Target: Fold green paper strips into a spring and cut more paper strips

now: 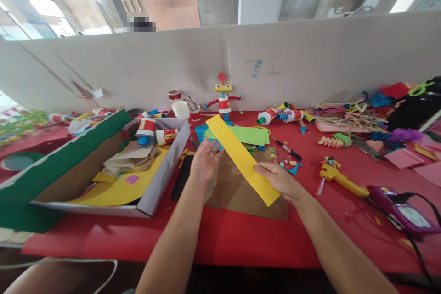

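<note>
A long yellow paper strip (pixel 237 154) slants across the middle of the view, above a brown cardboard sheet (pixel 230 193). My right hand (pixel 275 177) pinches its lower part, thumb on top. Left of the strip, my left hand (pixel 206 158) is raised with its fingers apart, close to the paper, and I see nothing in it. Behind the strip lie green paper (pixel 253 135) and blue paper (pixel 203 134). A paper-cup figure (pixel 223 103) with a yellow head and red spring-like arms stands at the back by the white partition.
An open box (pixel 161 183) at left holds paper scraps and cup pieces. A dark phone-like slab (pixel 182 177) lies beside it. To the right are a marker (pixel 287 149), a yellow glue gun (pixel 342 180), a purple device (pixel 401 211) with a black cable, and a pile of craft sticks (pixel 347 117).
</note>
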`<action>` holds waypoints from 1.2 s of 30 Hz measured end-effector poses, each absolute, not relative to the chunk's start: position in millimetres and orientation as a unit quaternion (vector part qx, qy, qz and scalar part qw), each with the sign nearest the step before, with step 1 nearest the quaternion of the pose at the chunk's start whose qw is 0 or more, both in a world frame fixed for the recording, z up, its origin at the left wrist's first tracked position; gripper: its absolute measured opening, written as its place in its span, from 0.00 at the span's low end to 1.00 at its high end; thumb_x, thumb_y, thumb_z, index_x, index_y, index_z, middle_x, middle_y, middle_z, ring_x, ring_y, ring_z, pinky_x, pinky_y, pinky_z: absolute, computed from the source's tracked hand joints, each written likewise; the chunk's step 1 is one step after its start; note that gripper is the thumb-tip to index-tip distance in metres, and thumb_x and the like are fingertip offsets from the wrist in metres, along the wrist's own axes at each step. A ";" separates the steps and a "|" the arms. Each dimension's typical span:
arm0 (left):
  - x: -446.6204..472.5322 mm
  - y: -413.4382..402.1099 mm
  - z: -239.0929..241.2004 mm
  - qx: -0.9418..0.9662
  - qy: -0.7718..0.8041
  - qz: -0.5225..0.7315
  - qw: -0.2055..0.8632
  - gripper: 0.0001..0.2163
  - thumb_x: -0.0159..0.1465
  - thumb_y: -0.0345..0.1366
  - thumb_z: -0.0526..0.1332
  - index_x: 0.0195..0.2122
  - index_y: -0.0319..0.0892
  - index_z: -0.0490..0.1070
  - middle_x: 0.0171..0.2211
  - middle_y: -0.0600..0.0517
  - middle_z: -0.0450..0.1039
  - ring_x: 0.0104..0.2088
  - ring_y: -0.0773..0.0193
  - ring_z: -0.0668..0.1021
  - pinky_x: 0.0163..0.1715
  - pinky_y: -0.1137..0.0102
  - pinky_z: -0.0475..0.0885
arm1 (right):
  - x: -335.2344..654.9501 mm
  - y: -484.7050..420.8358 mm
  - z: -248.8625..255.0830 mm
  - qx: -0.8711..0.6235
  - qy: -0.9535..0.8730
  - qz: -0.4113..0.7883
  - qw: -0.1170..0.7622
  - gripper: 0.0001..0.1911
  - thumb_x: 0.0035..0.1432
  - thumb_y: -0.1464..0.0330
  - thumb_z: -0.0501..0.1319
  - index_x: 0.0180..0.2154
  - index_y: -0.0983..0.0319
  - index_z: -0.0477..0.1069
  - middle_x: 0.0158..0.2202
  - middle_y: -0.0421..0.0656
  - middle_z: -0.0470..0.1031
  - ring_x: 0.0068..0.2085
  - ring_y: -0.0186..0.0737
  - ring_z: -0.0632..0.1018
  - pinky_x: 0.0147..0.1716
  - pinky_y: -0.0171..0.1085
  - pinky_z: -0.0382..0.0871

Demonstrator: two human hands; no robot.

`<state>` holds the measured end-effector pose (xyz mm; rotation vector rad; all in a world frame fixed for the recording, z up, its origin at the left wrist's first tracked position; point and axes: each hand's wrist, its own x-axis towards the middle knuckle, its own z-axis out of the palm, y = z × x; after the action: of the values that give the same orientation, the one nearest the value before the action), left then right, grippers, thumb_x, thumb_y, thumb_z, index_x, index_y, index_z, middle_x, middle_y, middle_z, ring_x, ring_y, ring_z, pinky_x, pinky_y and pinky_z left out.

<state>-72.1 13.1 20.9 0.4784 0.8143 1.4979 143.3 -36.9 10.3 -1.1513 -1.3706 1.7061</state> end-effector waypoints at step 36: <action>-21.3 -14.6 11.6 0.319 0.395 0.548 0.665 0.11 0.46 0.33 0.68 0.30 0.37 0.73 0.30 0.45 0.77 0.31 0.61 0.77 0.33 0.69 0.70 | 136.0 -34.4 0.7 -0.452 -0.590 0.589 0.318 0.22 0.51 0.50 0.56 0.33 0.63 0.69 0.25 0.38 0.69 0.24 0.31 0.68 0.22 0.30 0.58</action>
<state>-21.3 -14.6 11.6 0.7205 0.8911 1.2365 136.0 -34.4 0.7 -1.1896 -1.5509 1.5486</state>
